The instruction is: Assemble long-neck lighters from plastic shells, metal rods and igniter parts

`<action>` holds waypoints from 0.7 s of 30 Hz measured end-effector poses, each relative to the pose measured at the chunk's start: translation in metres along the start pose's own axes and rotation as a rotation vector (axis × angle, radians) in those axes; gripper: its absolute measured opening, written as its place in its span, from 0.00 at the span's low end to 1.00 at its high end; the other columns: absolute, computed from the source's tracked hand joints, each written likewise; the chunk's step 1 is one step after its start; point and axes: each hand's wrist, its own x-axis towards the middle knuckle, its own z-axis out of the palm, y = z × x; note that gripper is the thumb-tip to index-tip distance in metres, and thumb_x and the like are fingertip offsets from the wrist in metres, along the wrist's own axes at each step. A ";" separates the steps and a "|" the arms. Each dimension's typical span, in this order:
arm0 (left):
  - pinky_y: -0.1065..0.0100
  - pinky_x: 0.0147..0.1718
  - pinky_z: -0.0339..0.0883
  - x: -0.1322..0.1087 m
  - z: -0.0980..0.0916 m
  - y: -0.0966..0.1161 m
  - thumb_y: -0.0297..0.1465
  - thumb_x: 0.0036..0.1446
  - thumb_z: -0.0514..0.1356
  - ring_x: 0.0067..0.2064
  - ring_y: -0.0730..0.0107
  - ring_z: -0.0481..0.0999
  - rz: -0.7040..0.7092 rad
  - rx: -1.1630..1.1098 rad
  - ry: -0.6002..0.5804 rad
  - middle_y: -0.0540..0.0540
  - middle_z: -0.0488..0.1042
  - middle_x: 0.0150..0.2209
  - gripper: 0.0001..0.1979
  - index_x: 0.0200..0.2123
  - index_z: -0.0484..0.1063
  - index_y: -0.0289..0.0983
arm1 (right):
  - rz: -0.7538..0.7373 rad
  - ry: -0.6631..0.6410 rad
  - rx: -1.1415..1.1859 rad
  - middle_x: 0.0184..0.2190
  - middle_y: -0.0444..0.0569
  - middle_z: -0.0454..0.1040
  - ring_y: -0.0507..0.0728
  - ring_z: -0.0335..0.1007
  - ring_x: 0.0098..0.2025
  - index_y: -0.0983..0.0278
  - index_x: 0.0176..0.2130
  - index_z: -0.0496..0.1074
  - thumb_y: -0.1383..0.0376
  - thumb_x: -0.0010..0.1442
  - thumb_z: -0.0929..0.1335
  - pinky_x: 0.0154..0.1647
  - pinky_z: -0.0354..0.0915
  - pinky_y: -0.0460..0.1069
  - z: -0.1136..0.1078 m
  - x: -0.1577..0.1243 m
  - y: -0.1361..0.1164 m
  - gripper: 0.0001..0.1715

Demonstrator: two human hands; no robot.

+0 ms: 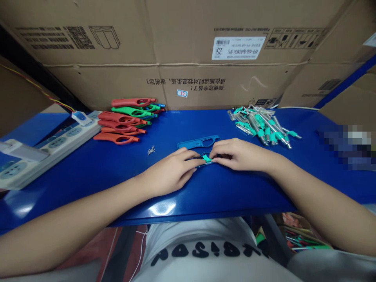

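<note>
At the middle of the blue table, my left hand (172,172) has its fingers closed on the left part of a blue lighter shell half (209,163). A small green part (207,158) lies in that shell, between my fingertips. From the other side, my right hand (239,154) pinches at the green part, thumb and forefinger close together. Much of the shell is covered by my fingers. Just beyond them lies another blue shell half (198,143) with an oval opening, untouched. A small heap of screws (150,150) sits left of it.
Red and green lighter bodies (123,127) are piled at the back left, beside a white power strip (53,150). Metal lighter tubes with green parts (264,125) lie heaped at the back right. A cardboard wall (188,55) stands behind the table (182,207).
</note>
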 end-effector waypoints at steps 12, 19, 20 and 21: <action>0.58 0.49 0.73 0.000 -0.001 0.003 0.29 0.66 0.59 0.49 0.58 0.77 -0.123 -0.035 0.058 0.42 0.77 0.47 0.15 0.55 0.69 0.38 | -0.019 0.002 -0.025 0.39 0.51 0.77 0.56 0.74 0.41 0.64 0.42 0.77 0.68 0.68 0.65 0.43 0.68 0.50 0.001 0.001 0.001 0.10; 0.57 0.52 0.72 0.000 -0.006 0.002 0.32 0.66 0.59 0.50 0.58 0.78 -0.166 -0.007 0.118 0.43 0.80 0.46 0.10 0.47 0.76 0.37 | -0.003 -0.005 -0.016 0.39 0.51 0.77 0.56 0.74 0.41 0.64 0.41 0.76 0.68 0.68 0.65 0.43 0.67 0.50 0.000 0.000 0.002 0.09; 0.56 0.51 0.72 0.000 -0.006 0.002 0.32 0.66 0.59 0.49 0.58 0.78 -0.171 0.013 0.122 0.43 0.80 0.46 0.09 0.47 0.77 0.38 | -0.002 -0.007 -0.015 0.39 0.51 0.77 0.56 0.74 0.41 0.64 0.41 0.76 0.68 0.68 0.65 0.43 0.67 0.50 -0.001 0.000 0.002 0.09; 0.56 0.51 0.72 0.000 -0.007 0.003 0.31 0.65 0.60 0.49 0.58 0.78 -0.177 0.030 0.126 0.44 0.80 0.46 0.09 0.46 0.77 0.38 | -0.001 -0.008 -0.014 0.39 0.51 0.77 0.56 0.74 0.41 0.64 0.41 0.76 0.68 0.68 0.65 0.43 0.67 0.50 -0.001 0.000 0.002 0.09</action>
